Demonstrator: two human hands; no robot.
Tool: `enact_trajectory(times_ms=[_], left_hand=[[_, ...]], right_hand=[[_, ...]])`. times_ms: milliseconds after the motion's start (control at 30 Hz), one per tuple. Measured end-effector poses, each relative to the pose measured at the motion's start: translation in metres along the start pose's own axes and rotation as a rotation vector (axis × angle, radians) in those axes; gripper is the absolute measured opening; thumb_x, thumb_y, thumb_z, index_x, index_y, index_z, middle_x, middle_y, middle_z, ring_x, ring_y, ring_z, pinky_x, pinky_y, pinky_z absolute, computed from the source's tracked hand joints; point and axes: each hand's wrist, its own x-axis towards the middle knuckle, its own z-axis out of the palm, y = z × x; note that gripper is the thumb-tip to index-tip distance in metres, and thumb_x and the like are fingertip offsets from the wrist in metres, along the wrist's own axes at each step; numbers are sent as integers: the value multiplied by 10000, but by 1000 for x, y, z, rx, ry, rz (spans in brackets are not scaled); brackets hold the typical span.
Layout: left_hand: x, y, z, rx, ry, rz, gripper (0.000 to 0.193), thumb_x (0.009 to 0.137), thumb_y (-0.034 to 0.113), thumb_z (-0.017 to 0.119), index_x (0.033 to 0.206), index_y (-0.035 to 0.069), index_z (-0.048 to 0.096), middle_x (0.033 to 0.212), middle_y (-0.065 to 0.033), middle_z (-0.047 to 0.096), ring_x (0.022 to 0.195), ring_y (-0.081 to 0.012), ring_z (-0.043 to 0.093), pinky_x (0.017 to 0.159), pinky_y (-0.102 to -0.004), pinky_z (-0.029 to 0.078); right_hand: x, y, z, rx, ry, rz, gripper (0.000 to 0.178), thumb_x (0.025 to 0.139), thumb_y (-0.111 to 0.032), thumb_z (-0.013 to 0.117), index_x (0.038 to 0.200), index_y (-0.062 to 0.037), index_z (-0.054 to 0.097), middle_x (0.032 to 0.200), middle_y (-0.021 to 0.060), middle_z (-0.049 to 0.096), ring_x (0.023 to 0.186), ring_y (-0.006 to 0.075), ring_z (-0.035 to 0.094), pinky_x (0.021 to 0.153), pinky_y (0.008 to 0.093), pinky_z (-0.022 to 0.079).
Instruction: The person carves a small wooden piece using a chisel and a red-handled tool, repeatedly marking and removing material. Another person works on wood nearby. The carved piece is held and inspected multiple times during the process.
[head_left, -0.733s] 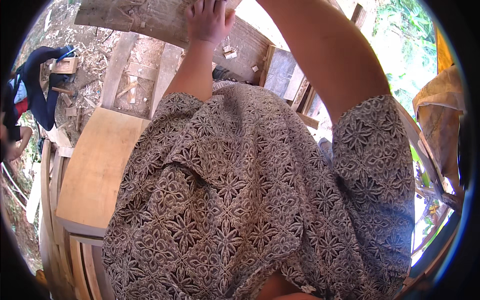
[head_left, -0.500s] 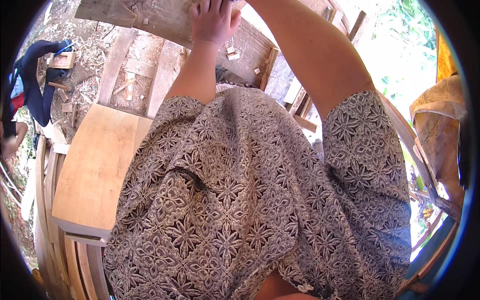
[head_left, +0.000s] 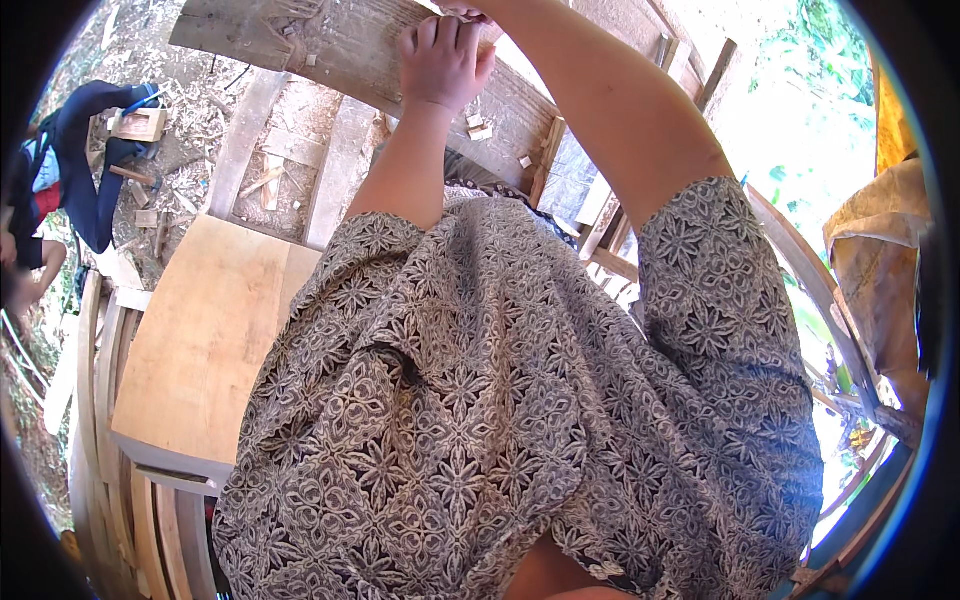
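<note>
My left hand (head_left: 441, 76) lies palm down on a wide, worn wooden plank (head_left: 355, 48) at the top of the head view, its fingers spread away from me and the thumb out to the right. Just beyond those fingertips, my right hand (head_left: 468, 9) is partly cut off by the upper edge. Its visible fingers are curled in, and whatever they hold is out of sight. Small wood chips (head_left: 480, 127) are scattered on the plank beside my left wrist.
A smooth wooden panel (head_left: 200, 335) lies to my left on stacked boards (head_left: 165, 530). Farther left, another person (head_left: 80, 165) sits near a small wooden block (head_left: 140, 125) and a hammer (head_left: 134, 176). Shavings cover the ground. A brown-yellow tarp (head_left: 880, 240) hangs at right.
The view has shifted slightly, so the scene sits a little lower and farther right. More of my right hand shows at the top edge; my left hand stays on the plank.
</note>
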Motion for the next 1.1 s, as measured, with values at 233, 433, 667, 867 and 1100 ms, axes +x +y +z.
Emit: enact_trajectory(times_ms=[233, 433, 667, 867, 1100], left_hand=[[-1, 0, -9, 61, -31, 16, 366, 818, 455, 736, 1006, 170, 604, 1030, -23, 604, 1043, -249, 541, 928, -492, 381], [-1, -3, -11, -20, -79, 7, 421, 842, 452, 707, 1121, 149, 619, 1086, -33, 617, 1095, -266, 540, 947, -497, 365], [-2, -12, -7, -118, -20, -2, 386, 875, 453, 694, 1040, 119, 595, 1042, -67, 631, 1090, -301, 556, 943, -518, 378], [-17, -53, 12, -315, -137, 5, 334, 887, 356, 721, 1054, 99, 589, 1018, -68, 629, 1078, -327, 561, 953, -511, 394], [-29, -100, -27, -340, -328, 23, 368, 863, 320, 759, 1127, 112, 610, 1082, -96, 650, 1099, -330, 600, 990, -498, 424]], right_hand=[[44, -18, 39, 132, 193, -28, 403, 903, -380, 582, 1069, -73, 785, 1131, 183, 745, 1077, 335, 716, 938, 463, 560], [27, -39, -3, 318, 352, -162, 404, 890, -391, 631, 972, -30, 793, 956, 229, 756, 909, 368, 747, 835, 456, 585], [-99, 23, -53, 1164, -14, -81, 398, 924, -373, 721, 747, -18, 706, 605, 36, 614, 407, 151, 512, 351, 357, 386], [-202, 67, -34, 1388, 155, -109, 307, 1058, -308, 623, 933, -32, 675, 799, 34, 684, 688, 118, 643, 675, 270, 542], [-339, 101, -19, 1393, 287, -82, 381, 1067, -347, 563, 983, 12, 661, 751, 56, 643, 672, 108, 587, 654, 253, 463]])
